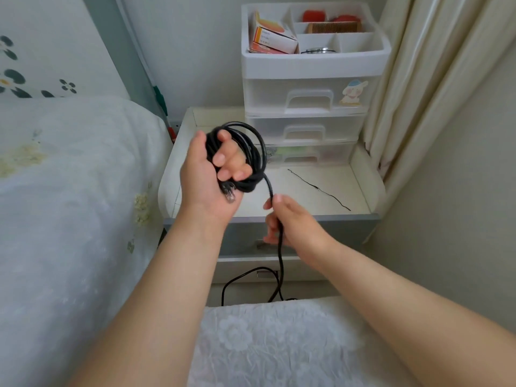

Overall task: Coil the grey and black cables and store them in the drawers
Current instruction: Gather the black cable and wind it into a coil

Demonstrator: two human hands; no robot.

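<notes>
So the bed [69,219] took up the whole left side, with the white nightstand tabletop [307,188] tucked between it and the curtain [418,79]. At the back of that tabletop stood a clear plastic drawer unit [307,107], all its drawers closed and some boxes and a comb in the tray on top. The left hand [208,174] was curled around a bundle of black cable [251,152], loops wrapped round the fingers and the clear plug end lying against the palm. The right hand [290,222] was pinching the loose run of that cable just below the coil, the rest trailing down toward the floor. A thin black thread [318,188] lay on the tabletop.
</notes>
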